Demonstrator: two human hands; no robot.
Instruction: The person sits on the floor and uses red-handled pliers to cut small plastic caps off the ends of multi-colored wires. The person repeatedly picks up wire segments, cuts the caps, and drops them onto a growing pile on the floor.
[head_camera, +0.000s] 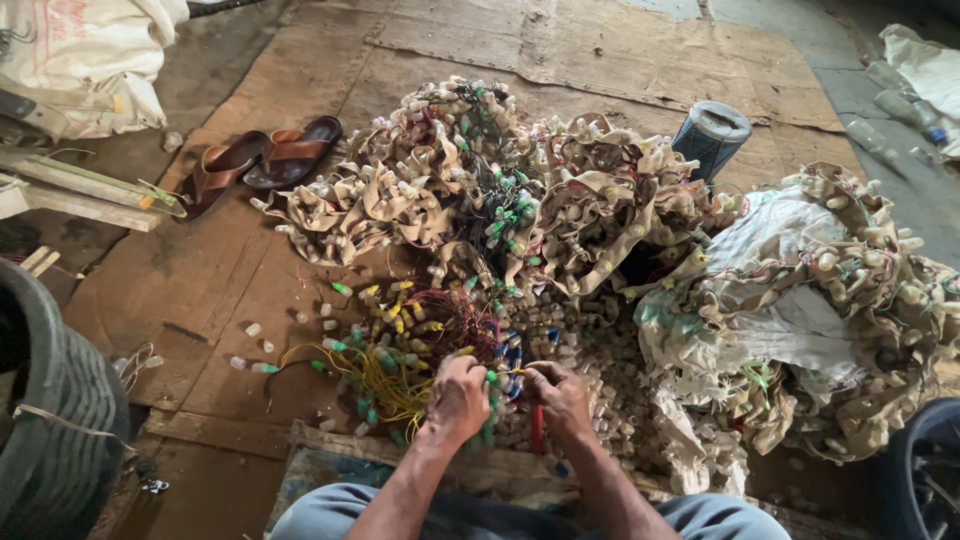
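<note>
left hand (457, 398) | right hand (558, 396) | pinching, seemingly, wired bulbs (400, 350) | bare cardboard (215, 285) leftward

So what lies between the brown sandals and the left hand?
In the head view, bare cardboard with scattered small caps, between sandals and left hand.

Heap of capped wires (500, 210) on cardboard (230, 270) — sandals (262, 160) left, sack (790, 300) right, tyre (55, 410) near-left.

Hands (510, 395) on wired bulbs (400, 350) (tangled)
</note>
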